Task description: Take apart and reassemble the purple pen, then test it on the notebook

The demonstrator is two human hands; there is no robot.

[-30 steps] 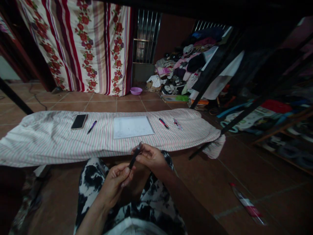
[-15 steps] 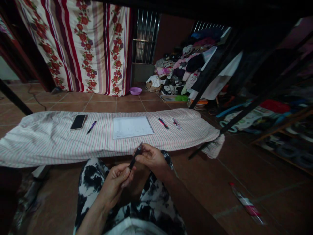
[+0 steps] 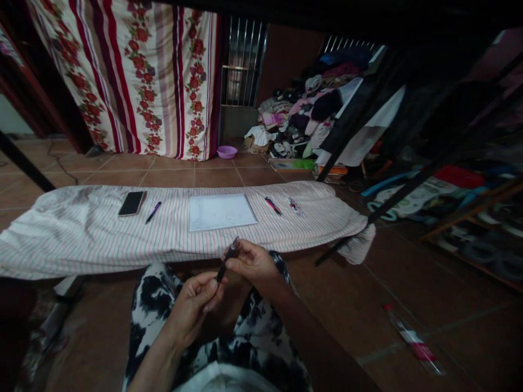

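A dark pen (image 3: pixel 226 261) with a silvery upper end is held slantwise above my lap, between both hands. My left hand (image 3: pixel 201 296) pinches its lower end between thumb and fingers. Around the upper part close the thumb and fingers of my right hand (image 3: pixel 254 265). Just beyond them, a spiral-bound notebook (image 3: pixel 220 212) lies on the striped cloth (image 3: pixel 171 239) over a low bench. Faint marks show on its page. To its left are a purple pen (image 3: pixel 153 213) and a phone (image 3: pixel 132 203); to its right, red-and-black pens (image 3: pixel 273 206) and pale patterned pens (image 3: pixel 295 207).
A plastic bottle (image 3: pixel 414 340) lies on the tiled floor at the right. Dark metal bars (image 3: pixel 343 239) slant beside the bench. Farther back are a purple basin (image 3: pixel 227 152), a heap of clothes (image 3: pixel 302 114) and a floral curtain (image 3: pixel 151 81). A shelf (image 3: pixel 482 234) stands at right.
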